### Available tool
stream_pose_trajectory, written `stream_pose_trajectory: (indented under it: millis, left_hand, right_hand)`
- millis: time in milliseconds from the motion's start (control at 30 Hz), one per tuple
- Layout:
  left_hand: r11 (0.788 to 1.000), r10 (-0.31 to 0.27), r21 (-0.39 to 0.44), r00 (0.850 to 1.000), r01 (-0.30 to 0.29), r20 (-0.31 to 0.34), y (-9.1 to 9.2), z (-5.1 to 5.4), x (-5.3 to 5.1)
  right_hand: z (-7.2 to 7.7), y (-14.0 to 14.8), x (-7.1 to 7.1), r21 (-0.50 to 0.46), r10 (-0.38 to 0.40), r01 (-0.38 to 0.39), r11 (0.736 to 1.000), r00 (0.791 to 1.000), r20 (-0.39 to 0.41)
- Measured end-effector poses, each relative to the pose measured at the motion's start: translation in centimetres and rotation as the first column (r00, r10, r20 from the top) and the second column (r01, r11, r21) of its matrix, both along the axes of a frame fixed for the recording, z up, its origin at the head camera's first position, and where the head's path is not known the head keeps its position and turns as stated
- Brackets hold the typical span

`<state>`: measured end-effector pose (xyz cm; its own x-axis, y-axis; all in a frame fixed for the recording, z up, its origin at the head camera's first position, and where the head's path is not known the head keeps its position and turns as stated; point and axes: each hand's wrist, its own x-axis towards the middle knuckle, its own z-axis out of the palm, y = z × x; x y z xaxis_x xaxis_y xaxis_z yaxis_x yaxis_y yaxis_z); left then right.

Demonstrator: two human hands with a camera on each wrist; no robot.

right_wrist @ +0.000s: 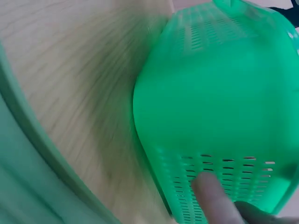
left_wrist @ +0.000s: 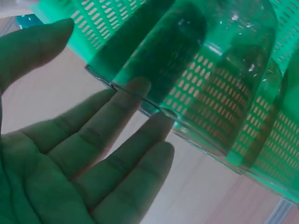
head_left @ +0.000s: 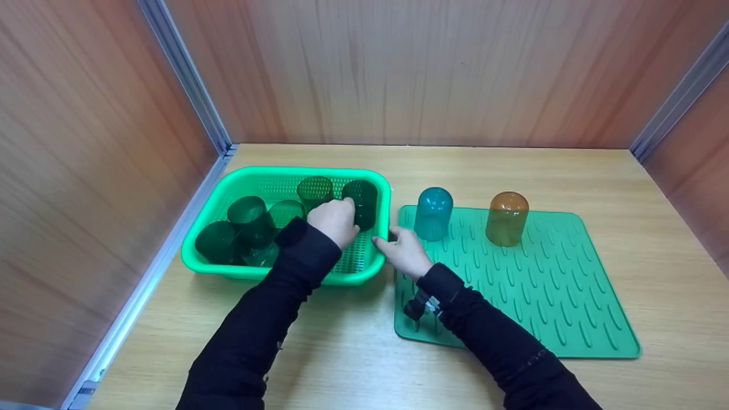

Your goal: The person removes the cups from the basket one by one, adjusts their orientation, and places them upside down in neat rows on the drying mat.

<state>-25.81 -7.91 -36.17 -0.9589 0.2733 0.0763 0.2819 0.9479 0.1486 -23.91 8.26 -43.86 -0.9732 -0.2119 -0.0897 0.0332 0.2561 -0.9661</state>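
Note:
Over the right half of the green basket (head_left: 228, 273), the left hand (head_left: 335, 223) reaches in beside a dark glass (head_left: 367, 200). In the left wrist view that hand (left_wrist: 100, 158) has its thumb apart and its fingertips against the rims of overlapping glasses (left_wrist: 219, 60). The right hand (head_left: 405, 253) grips the basket's right rim, thumb over the edge; the right wrist view shows a finger (right_wrist: 215, 198) on the perforated basket wall (right_wrist: 219, 112). Several other glasses, among them a dark one (head_left: 216, 242), lie or stand in the basket.
On the green ribbed mat (head_left: 564, 285) at the right, a blue glass (head_left: 434, 215) and an amber glass (head_left: 507, 219) stand upside down near the back edge. Wood-patterned panels (head_left: 421, 74) enclose the table (head_left: 342, 353) at the back and sides.

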Motion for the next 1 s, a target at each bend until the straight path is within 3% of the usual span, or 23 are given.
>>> stream_pose_trajectory:
  millis: [200,533,800,1000]
  left_hand:
    - [1.000,0.012,-0.005,1.000,-0.012,0.007,-0.4,-0.2,-0.8]
    - [1.000,0.005,0.008,1.000,-0.005,0.013,-0.9,-0.4,-1.3]
    - [0.993,0.007,0.119,0.997,-0.017,0.078,-1.4,0.1,-1.4]
    - [0.981,0.022,0.194,0.999,-0.027,0.027,-1.4,0.5,-1.1]
  right_hand:
    - [-0.2,-0.1,0.2,-0.042,-0.041,0.040,0.998,0.999,-0.020]
    - [-0.6,-0.3,0.4,-0.035,-0.083,0.081,0.996,0.995,-0.051]
    - [-0.6,-0.3,0.5,-0.050,-0.089,0.086,0.995,0.994,-0.061]
    - [-0.6,-0.4,0.5,-0.056,-0.084,0.080,0.995,0.994,-0.063]
